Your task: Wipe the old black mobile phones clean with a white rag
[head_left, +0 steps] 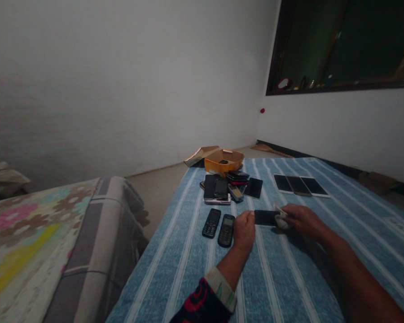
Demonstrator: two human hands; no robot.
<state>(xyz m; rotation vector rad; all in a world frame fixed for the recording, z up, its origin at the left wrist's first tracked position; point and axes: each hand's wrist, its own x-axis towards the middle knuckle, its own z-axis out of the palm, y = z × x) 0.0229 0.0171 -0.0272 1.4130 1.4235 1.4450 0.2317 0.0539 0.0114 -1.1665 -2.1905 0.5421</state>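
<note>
My left hand is closed on one end of a dark smartphone, held sideways just above the blue striped cloth. With my right hand I grip a crumpled white cloth, which rests against the phone's other end. Left of my left hand lie two black keypad phones, a rounded one and a straighter one. Beyond them sits a pile of phones, with a small keypad phone at its edge. Three smartphones lie side by side at the back right.
An open yellow-orange box with something dark inside stands at the far end, its lid beside it. To the left is a bed or couch with a flowered cover, across a gap. A dark window is set in the right wall.
</note>
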